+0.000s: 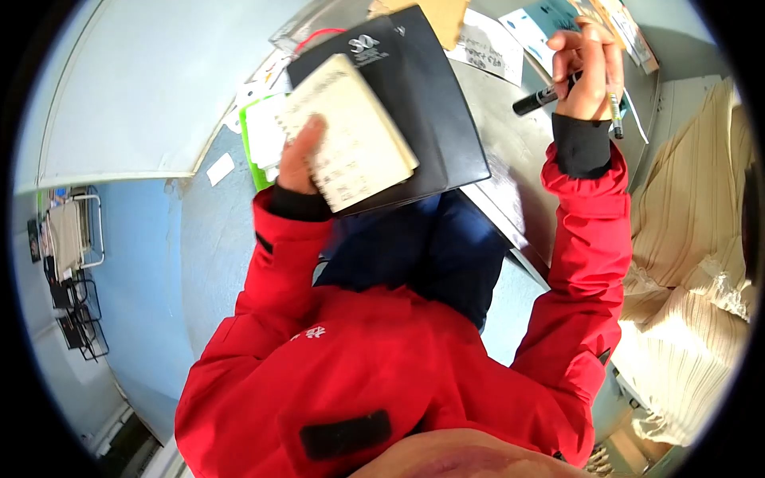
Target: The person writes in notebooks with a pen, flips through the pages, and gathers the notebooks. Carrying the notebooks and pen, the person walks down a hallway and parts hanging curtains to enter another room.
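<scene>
On the left, my left hand (300,163) is closed with its thumb over a small cream spiral notepad (351,135) that has handwriting on it. Under the notepad lies a black folder (442,103) with white lettering. Whether my fingers below also grip the folder is hidden. At the upper right, my right hand (588,72) is closed around a black marker (535,100), which points out to the left. A thinner pen (616,115) sticks down past the wrist on the other side of that hand.
A grey metal desk (486,99) carries a handwritten paper sheet (488,46) and a blue printed card (550,17). A bright green-edged item (253,135) is beside the folder. Striped cream fabric (677,239) hangs at right; wire racks (84,319) stand far left.
</scene>
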`<state>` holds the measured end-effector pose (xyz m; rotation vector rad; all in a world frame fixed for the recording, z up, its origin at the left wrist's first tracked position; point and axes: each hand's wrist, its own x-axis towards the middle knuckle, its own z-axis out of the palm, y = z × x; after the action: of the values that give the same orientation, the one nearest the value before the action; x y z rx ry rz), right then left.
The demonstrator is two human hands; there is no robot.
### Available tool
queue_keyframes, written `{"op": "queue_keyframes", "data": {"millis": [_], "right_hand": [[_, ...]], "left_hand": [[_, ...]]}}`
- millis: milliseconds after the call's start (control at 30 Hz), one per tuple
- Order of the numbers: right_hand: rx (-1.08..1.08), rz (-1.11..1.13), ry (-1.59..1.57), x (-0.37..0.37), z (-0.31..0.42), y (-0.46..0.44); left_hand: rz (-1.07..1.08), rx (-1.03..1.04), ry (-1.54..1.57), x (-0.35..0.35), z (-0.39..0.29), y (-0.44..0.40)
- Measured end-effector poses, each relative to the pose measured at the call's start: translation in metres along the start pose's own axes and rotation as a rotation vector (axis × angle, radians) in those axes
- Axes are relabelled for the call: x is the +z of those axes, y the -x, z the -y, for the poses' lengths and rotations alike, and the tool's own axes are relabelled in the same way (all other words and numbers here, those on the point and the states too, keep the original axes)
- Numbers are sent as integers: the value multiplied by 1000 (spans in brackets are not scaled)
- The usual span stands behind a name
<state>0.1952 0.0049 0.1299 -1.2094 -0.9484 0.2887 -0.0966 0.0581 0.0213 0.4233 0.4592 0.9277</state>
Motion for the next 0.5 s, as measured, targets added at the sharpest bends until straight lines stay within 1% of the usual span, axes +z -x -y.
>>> {"op": "queue_keyframes", "data": {"millis": [33,67,133,167,200,233,267,333,367,433,467,500], "right_hand": [[0,-19,-39,-8,-14,-5],[22,-45,5,-17,-29,-1],[169,37,35,-23,-72,15],[227,119,-17,-25,-83,25],[211,131,-83,-28,-88,33],[220,110,-104,-30,-84,34],[225,85,-127,-31,-80,31],[278,107,-144,-37,-71,14],[298,77,-151,-34,-69,7],[460,67,-421,-33,-62,-12],[536,85,-586,-31,-59,-23],[568,160,-727,-30,-56,-31]], "left_hand": [[-17,-6,8,-3,-3,-4],[-37,-6,11,-3,-2,-8],[8,81,17,-2,-12,-21],[23,103,-18,-8,-21,-29],[40,127,-55,-10,-30,-37],[-59,180,-139,0,-37,-45],[-87,225,-135,5,-43,-53],[59,198,-120,5,-55,-63],[-8,174,-182,6,-58,-62],[-138,136,-292,17,-65,-58],[-118,106,-220,28,-64,-53],[-197,117,-275,36,-63,-50]]}}
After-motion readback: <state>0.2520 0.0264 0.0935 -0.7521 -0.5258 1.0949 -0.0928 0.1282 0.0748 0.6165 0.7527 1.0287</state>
